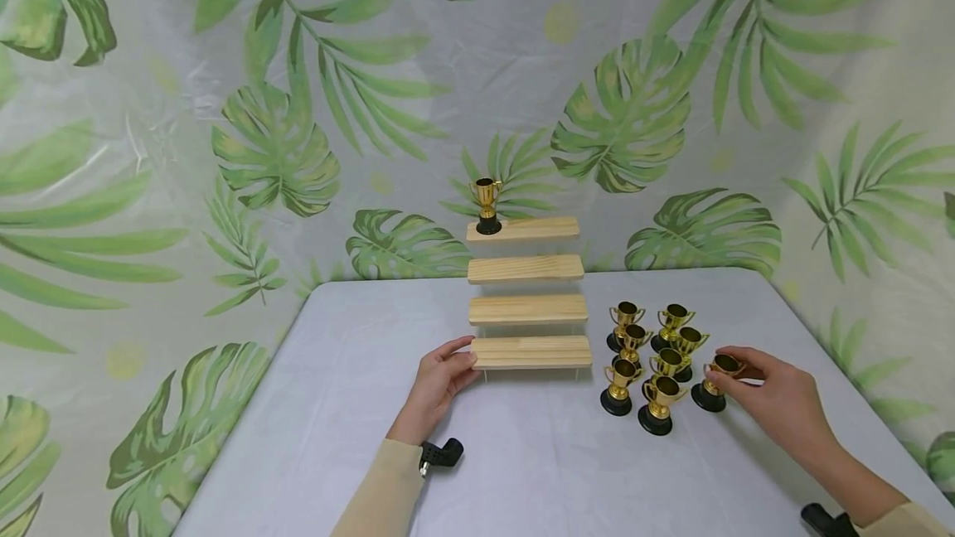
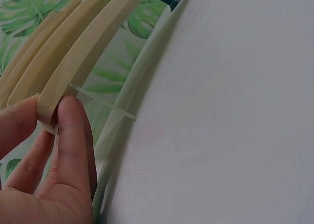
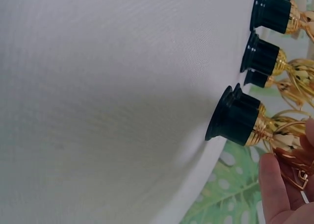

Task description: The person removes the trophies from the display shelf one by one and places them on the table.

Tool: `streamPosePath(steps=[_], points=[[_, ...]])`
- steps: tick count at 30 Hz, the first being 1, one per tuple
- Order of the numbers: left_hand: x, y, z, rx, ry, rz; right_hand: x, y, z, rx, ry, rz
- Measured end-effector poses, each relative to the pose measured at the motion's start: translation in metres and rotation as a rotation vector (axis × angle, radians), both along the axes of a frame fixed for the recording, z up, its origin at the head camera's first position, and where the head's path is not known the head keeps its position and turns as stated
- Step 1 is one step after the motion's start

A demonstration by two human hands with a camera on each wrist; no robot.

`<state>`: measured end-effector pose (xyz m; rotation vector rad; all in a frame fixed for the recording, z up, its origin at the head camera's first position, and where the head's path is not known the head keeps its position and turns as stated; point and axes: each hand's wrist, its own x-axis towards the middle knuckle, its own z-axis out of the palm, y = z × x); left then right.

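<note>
My left hand (image 1: 438, 384) pinches the left end of the lowest wooden shelf (image 1: 531, 352) of a stepped display stand, thumb on one side and fingers on the other in the left wrist view. At the right, my right hand (image 1: 783, 400) grips a small gold trophy cup (image 1: 712, 388) by its bowl. That cup's black base (image 3: 233, 117) appears to stand on the table. Several similar trophy cups (image 1: 660, 404) stand upright between the stand and my right hand. One more trophy cup (image 1: 487, 207) sits on the left end of the top shelf (image 1: 540, 229).
A white cloth covers the table (image 1: 298, 437). Behind it hangs a leaf-patterned curtain (image 1: 485, 65). Thin clear supports (image 2: 105, 102) hold up the shelves. A black wrist device (image 1: 443, 453) sits at my left wrist, another (image 1: 824, 519) at my right.
</note>
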<state>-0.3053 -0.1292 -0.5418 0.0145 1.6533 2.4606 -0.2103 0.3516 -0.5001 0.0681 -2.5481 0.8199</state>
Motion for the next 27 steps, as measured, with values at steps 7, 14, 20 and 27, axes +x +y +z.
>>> streamPosePath(steps=[7,14,20,27], points=[[-0.0003,-0.0009,-0.0009,0.006,-0.002,0.004,-0.0004,-0.0005,-0.0011,0.039,0.018,0.01],[-0.0003,0.0,0.0001,-0.007,-0.002,0.013,-0.0029,0.002,-0.0054,0.046,0.029,0.003],[0.0004,-0.0005,0.0014,-0.012,0.004,0.01,-0.0026,0.0004,-0.0058,0.055,0.051,0.002],[0.0008,-0.001,0.0007,0.012,0.003,-0.005,-0.0021,0.0012,-0.0062,0.07,0.051,0.007]])
